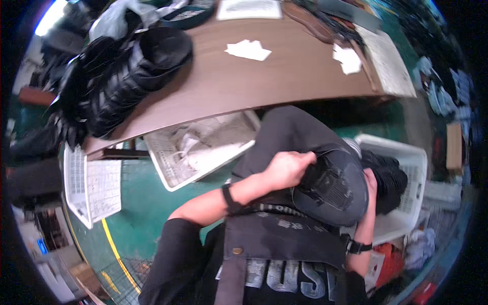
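A black rounded piece (333,190), cap-like in shape and with a rough patterned patch in its middle, rests on my lap against my raised leg. My left hand (287,169) is closed in a pinch at its upper left edge; what the fingertips hold is hidden. On the other side, my right hand (370,190) grips the piece's right edge, its fingers partly out of sight behind it. Just beyond that hand, several similar black pieces (389,180) lie nested in a white basket (418,178).
A brown table (218,76) spans the far side, bearing a stack of black pieces (122,76) at left. White scraps (248,50) and a brown strip (310,23) lie on it. Below are a white crate (170,180) with pale material and another white crate (104,195).
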